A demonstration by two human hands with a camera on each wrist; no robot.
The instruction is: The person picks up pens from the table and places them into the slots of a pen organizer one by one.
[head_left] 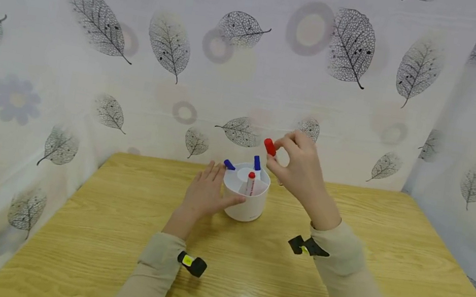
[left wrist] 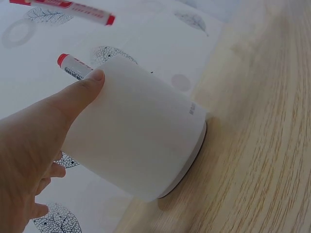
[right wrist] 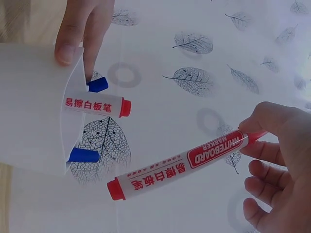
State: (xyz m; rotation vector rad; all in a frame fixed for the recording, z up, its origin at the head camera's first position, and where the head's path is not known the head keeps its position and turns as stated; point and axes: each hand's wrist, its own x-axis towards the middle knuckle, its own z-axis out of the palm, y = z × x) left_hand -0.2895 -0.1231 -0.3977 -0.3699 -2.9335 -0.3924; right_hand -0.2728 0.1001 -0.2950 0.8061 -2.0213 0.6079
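A white round pen holder (head_left: 244,208) with compartments stands upright on the table. My left hand (head_left: 205,192) holds it from the left side, the thumb against the front wall near the rim and the fingers on the far left. Inside stand a red-capped whiteboard marker (right wrist: 92,105) and two blue-ended pens, one blue end (head_left: 229,164) at the left rim, the other blue end (head_left: 257,162) at the back. To the right and above, my right hand (head_left: 300,165) pinches a second red whiteboard marker (right wrist: 170,167) by its red cap end, the other end pointing toward the holder.
The wooden table (head_left: 238,271) reaches back to a pale curtain (head_left: 247,88) printed with leaves, close behind the holder. The same curtain encloses both sides. Black straps with small devices sit at the left cuff (head_left: 162,250) and the right cuff (head_left: 334,247).
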